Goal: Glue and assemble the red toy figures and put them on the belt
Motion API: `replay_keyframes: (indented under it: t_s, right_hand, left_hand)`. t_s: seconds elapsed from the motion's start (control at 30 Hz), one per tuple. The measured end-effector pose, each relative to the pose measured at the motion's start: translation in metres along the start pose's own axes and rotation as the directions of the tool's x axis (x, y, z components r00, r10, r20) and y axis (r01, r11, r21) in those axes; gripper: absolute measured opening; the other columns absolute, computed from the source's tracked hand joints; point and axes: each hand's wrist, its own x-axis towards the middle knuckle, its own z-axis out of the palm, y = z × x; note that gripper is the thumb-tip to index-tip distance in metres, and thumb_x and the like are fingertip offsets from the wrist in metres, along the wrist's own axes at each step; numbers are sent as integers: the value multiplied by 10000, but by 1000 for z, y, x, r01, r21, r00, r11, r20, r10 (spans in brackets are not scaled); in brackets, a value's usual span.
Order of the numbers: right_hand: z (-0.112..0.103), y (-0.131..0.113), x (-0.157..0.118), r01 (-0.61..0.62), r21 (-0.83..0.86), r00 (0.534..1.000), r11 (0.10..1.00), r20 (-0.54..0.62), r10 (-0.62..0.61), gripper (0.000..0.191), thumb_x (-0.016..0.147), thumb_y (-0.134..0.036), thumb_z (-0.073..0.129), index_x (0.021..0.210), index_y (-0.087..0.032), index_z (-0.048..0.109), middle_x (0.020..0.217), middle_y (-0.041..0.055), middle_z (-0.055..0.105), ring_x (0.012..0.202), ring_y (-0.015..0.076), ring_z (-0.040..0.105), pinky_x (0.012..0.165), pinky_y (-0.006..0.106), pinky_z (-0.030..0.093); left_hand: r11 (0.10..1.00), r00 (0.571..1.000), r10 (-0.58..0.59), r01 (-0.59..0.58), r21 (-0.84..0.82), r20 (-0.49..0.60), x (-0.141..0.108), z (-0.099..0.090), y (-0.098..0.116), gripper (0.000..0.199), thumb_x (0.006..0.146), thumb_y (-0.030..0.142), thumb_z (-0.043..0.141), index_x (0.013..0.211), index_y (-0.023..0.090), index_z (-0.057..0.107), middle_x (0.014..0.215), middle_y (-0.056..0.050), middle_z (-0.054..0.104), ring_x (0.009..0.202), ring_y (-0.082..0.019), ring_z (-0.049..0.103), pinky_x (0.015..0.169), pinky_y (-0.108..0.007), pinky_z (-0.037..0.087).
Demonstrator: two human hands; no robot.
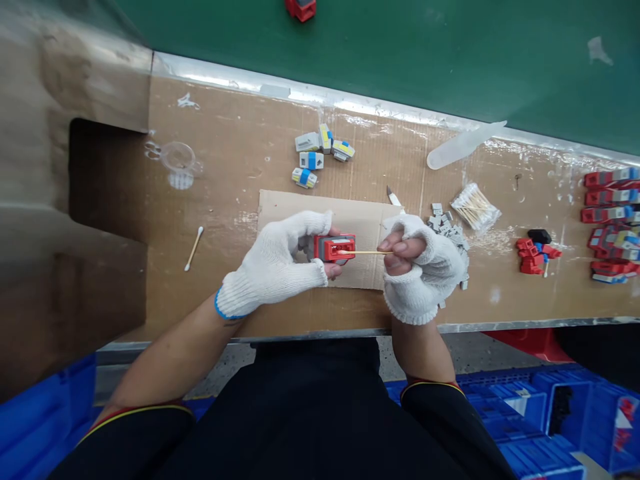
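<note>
Both hands wear white gloves with bare fingertips. My left hand (280, 260) is closed round a red and grey block (327, 249), its hollow end facing right. My right hand (423, 267) pinches a cotton swab (367, 253) by its wooden stick. The swab lies level, and its left tip is inside the block's opening. Beneath the block is a flat cardboard piece (280, 203). A knife (394, 197) lies just beyond my right hand, partly hidden. Small grey pieces (447, 230) are heaped beside that hand, some of them behind it.
Several grey blocks with blue tape (311, 161) sit beyond the cardboard. A loose swab (194, 249) and clear plastic piece (178, 158) lie left. Rightward are a swab pack (475, 207), red parts (533, 257) and stacked red blocks (603, 215). A green surface (400, 60) borders the far side.
</note>
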Motion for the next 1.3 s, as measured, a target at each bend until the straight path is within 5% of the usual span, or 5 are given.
replay_keyframes:
  t_s: [0.6, 0.9, 1.07, 1.3]
  right_hand:
    - [5, 1, -2, -3, 66, 1000, 998, 17, 2, 180, 1115, -406, 813, 961, -314, 798, 803, -13, 768, 711, 207, 796, 638, 381, 698]
    - [5, -2, 3, 62, 19, 998, 998, 32, -63, 136, 1120, -327, 800, 987, -340, 825, 811, -20, 810, 678, 205, 808, 616, 375, 696]
    - [0, 0, -2, 94, 1, 995, 996, 35, -94, 130, 1053, -221, 846, 1081, -347, 839, 904, -28, 861, 720, 216, 835, 669, 406, 716]
    - [-5, 1, -4, 187, -123, 980, 975, 94, -176, 113, 1075, -331, 812, 1171, -390, 819, 922, -16, 888, 670, 250, 811, 716, 510, 736]
  left_hand:
    - [1000, 1000, -15, 15, -5, 23, 1, 1, 1, 379, 780, 415, 1076, 1082, 266, 903, 1067, -72, 909, 819, -280, 862, 620, -329, 745]
    - [999, 998, -23, 26, -42, 54, -1, 0, -3, 399, 799, 390, 1071, 1135, 264, 897, 1110, -92, 931, 901, -334, 914, 699, -399, 790]
    - [992, 996, -57, 65, -110, 73, -1, 1, -1, 458, 748, 372, 1124, 1116, 256, 877, 1105, -92, 933, 962, -365, 932, 778, -435, 821]
    - [995, 996, -53, 58, -77, 77, -3, -2, -1, 467, 750, 367, 1123, 1146, 259, 902, 1085, -91, 943, 903, -336, 923, 714, -378, 795]
